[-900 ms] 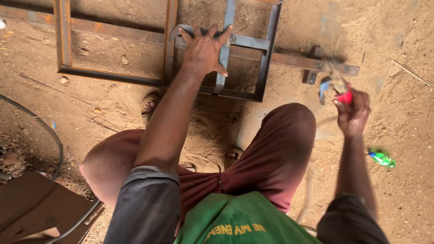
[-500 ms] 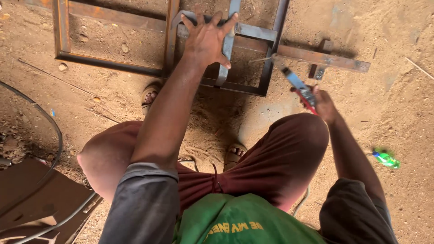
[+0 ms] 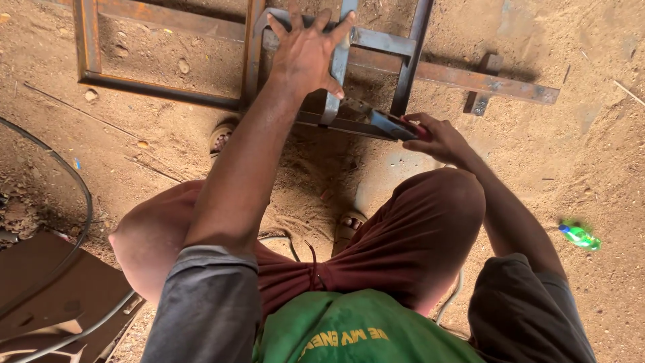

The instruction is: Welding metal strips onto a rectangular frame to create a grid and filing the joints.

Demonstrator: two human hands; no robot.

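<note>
**Pressing the frame down while a tool meets its near edge**

Squatting on sandy ground, the person is leaning over a rusty metal frame [image 3: 336,114] that is lying flat in front of the knees. The left hand [image 3: 310,50] is resting spread wide on a grey bar [image 3: 339,64] of the frame, fingers apart, gripping nothing; it is probably pressing so the frame is not shifting. The right hand [image 3: 437,138] is closing around a tool with a red handle [image 3: 396,126], whose dark tip is lying against the near edge of the frame. What kind of tool it is, I cannot tell, because the fingers are covering most of it. The far side of the frame is cut off. A green bottle [image 3: 579,236] is lying well to the right of the frame, and a dark cable [image 3: 80,195] is curving to its left.
</note>
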